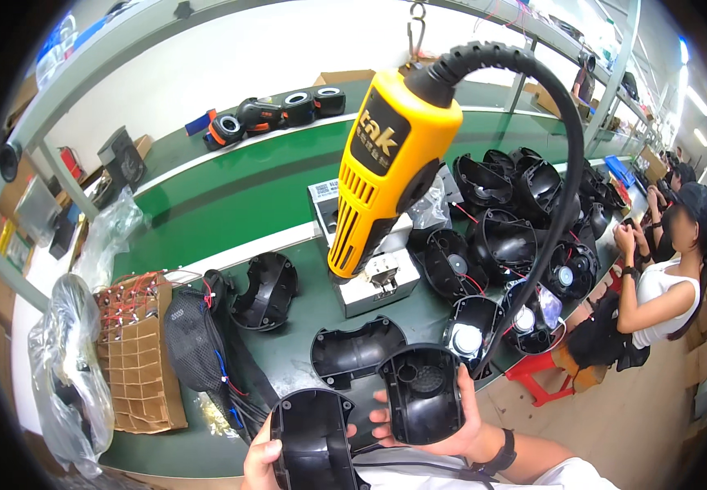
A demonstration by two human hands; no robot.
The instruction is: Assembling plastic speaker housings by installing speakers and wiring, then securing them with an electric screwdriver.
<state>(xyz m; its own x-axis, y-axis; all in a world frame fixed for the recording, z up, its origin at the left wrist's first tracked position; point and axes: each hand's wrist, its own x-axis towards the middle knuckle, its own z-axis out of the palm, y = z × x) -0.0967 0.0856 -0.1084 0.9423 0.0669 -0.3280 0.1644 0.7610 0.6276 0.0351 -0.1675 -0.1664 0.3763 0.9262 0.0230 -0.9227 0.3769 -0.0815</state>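
Note:
My left hand (pixel 264 454) grips a curved black plastic housing half (pixel 314 437) by its left edge, hollow side up. In my right hand (pixel 469 425) is another black housing half (pixel 425 400), which has a round opening and a patch of small holes inside. The two pieces are held side by side, slightly apart. Just beyond them an empty black shell (pixel 356 349) lies on the bench. A yellow electric screwdriver (pixel 386 167) with a thick black cable hangs over the middle, its tip above a grey metal fixture box (pixel 378 286).
Several black shells, some with speakers (pixel 468 337) and wires, are piled at the right. A cardboard divider box (pixel 137 351) of wired parts and a mesh-covered black part (pixel 194 339) stand left. Finished-looking black units (pixel 297 106) line the green conveyor (pixel 231 175). A co-worker (pixel 668 286) sits at right.

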